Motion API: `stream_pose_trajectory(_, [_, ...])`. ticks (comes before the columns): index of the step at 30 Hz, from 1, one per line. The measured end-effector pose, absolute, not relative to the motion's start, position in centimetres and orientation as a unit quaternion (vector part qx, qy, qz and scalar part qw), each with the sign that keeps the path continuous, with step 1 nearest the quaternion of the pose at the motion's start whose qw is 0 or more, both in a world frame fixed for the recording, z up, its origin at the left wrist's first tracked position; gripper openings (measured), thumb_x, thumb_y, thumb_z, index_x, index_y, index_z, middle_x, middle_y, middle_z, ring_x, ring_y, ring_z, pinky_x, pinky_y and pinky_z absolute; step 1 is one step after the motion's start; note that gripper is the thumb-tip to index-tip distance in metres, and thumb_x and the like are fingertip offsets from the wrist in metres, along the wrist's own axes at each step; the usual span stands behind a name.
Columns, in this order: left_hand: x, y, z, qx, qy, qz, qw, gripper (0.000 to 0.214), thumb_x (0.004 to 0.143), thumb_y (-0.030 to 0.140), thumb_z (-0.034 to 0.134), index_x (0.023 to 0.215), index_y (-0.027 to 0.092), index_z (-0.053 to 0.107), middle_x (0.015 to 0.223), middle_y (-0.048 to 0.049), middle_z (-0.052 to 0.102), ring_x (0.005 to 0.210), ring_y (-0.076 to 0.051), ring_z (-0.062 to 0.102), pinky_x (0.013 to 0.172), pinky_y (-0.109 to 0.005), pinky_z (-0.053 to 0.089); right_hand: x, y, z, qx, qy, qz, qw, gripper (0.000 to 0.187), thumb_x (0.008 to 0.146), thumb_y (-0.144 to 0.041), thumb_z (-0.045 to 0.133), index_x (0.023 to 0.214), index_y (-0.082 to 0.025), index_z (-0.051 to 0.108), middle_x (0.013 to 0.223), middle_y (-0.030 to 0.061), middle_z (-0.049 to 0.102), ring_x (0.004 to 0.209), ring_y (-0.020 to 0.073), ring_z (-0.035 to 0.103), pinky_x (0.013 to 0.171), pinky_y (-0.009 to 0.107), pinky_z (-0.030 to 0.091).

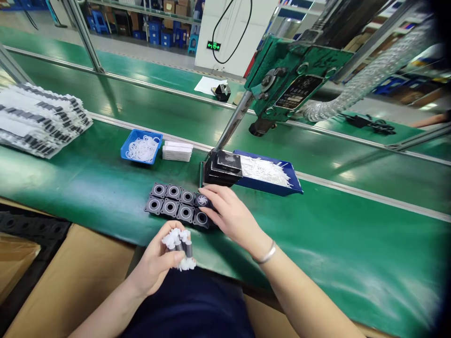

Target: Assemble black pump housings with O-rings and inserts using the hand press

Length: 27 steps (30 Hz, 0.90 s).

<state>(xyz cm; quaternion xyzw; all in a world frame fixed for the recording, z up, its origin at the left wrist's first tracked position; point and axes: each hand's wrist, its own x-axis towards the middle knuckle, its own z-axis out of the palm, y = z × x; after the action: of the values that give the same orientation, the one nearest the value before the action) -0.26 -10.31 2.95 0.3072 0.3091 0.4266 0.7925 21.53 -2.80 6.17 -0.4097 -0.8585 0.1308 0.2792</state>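
My left hand [160, 260] is closed round a bunch of small white impellers on grey shafts [180, 246], held near the table's front edge. My right hand [227, 213] reaches onto a block of several black square fan frames [176, 205] lying in two rows on the green belt [105, 183]. Its fingertips rest by the rightmost frames, one of which has a white impeller fitted [202, 200]. Whether the right fingers pinch a part is hidden.
Behind the frames stands a stack of black parts [223, 167] under a green press [292, 80]. A blue tray of white parts [271, 174], a small blue bin of white rings [142, 146], white boxes [177, 151] and stacked packets [38, 117] lie around.
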Motion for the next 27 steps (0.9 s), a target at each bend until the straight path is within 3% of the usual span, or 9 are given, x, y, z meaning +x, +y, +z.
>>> stream_pose_trajectory(4, [0.2, -10.2, 3.1, 0.308, 0.320, 0.465, 0.765, 0.043, 0.076, 0.035, 0.078, 0.108, 0.023, 0.052, 0.093, -0.0006, 0.054, 0.082, -0.013, 0.050, 0.072, -0.024, 0.043, 20.6, -7.3, 6.6, -0.384, -0.788, 0.380, 0.295, 0.062, 0.087, -0.042, 0.073, 0.140, -0.027, 0.043, 0.101, 0.0046, 0.062, 0.086, 0.0190, 0.061, 0.080, 0.034, 0.056])
stream_pose_trajectory(6, [0.6, -10.2, 3.1, 0.312, 0.310, 0.465, 0.768, 0.043, 0.077, 0.034, 0.077, 0.108, 0.023, 0.050, 0.091, -0.0004, 0.056, 0.084, -0.014, 0.053, 0.074, -0.025, 0.043, 19.7, -9.2, 5.4, -0.379, -0.741, 0.454, 0.317, 0.072, 0.081, -0.045, 0.079, 0.140, -0.028, 0.042, 0.099, 0.0027, 0.062, 0.081, 0.0168, 0.061, 0.075, 0.031, 0.056])
stream_pose_trajectory(10, [1.1, -10.3, 3.1, 0.314, 0.300, 0.440, 0.786, 0.042, 0.077, 0.033, 0.078, 0.106, 0.023, 0.048, 0.090, -0.0005, 0.056, 0.086, -0.016, 0.055, 0.077, -0.028, 0.044, 18.4, -11.0, 2.6, -0.410, -0.634, 0.506, 0.417, 0.060, 0.080, -0.041, 0.081, 0.130, -0.027, 0.052, 0.089, -0.0005, 0.061, 0.077, 0.0144, 0.061, 0.074, 0.028, 0.055])
stream_pose_trajectory(13, [1.1, -10.5, 3.0, 0.309, 0.295, 0.442, 0.788, 0.042, 0.076, 0.032, 0.079, 0.105, 0.023, 0.049, 0.096, -0.0007, 0.054, 0.079, -0.013, 0.052, 0.067, -0.025, 0.044, 18.6, -11.2, 2.3, -0.412, -0.582, 0.541, 0.445, 0.042, 0.085, -0.037, 0.077, 0.119, -0.024, 0.057, 0.090, 0.0010, 0.065, 0.079, 0.0143, 0.065, 0.076, 0.028, 0.057])
stream_pose_trajectory(17, [1.0, -10.7, 2.8, 0.321, 0.292, 0.444, 0.784, 0.043, 0.076, 0.031, 0.079, 0.107, 0.023, 0.050, 0.095, -0.0006, 0.053, 0.073, -0.010, 0.048, 0.063, -0.024, 0.043, 20.4, -10.3, 4.0, -0.430, -0.612, 0.482, 0.456, 0.016, 0.090, -0.033, 0.070, 0.100, -0.021, 0.064, 0.095, 0.0046, 0.065, 0.083, 0.0154, 0.066, 0.076, 0.027, 0.059])
stream_pose_trajectory(19, [1.0, -10.7, 2.8, 0.333, 0.304, 0.445, 0.774, 0.044, 0.077, 0.031, 0.079, 0.108, 0.023, 0.049, 0.092, -0.0007, 0.055, 0.073, -0.011, 0.048, 0.065, -0.024, 0.043, 21.4, -9.3, 5.0, -0.446, -0.649, 0.401, 0.468, 0.011, 0.092, -0.029, 0.067, 0.101, -0.022, 0.064, 0.098, 0.0063, 0.066, 0.087, 0.0169, 0.067, 0.076, 0.029, 0.059])
stream_pose_trajectory(23, [0.5, -10.7, 3.0, 0.347, 0.343, 0.448, 0.749, 0.044, 0.078, 0.029, 0.078, 0.112, 0.022, 0.050, 0.095, -0.0031, 0.058, 0.078, -0.013, 0.051, 0.070, -0.026, 0.046, 22.6, -6.7, 5.9, -0.443, -0.771, 0.201, 0.412, 0.016, 0.097, -0.020, 0.058, 0.111, -0.023, 0.066, 0.106, 0.0083, 0.069, 0.099, 0.0214, 0.066, 0.087, 0.038, 0.059])
stream_pose_trajectory(27, [-0.1, -10.7, 3.2, 0.336, 0.339, 0.454, 0.752, 0.045, 0.080, 0.030, 0.076, 0.116, 0.023, 0.050, 0.100, -0.0045, 0.060, 0.082, -0.015, 0.054, 0.073, -0.028, 0.049, 22.2, -5.0, 5.1, -0.396, -0.853, 0.134, 0.314, 0.026, 0.100, -0.016, 0.049, 0.121, -0.021, 0.064, 0.114, 0.0110, 0.068, 0.104, 0.0241, 0.065, 0.092, 0.044, 0.058])
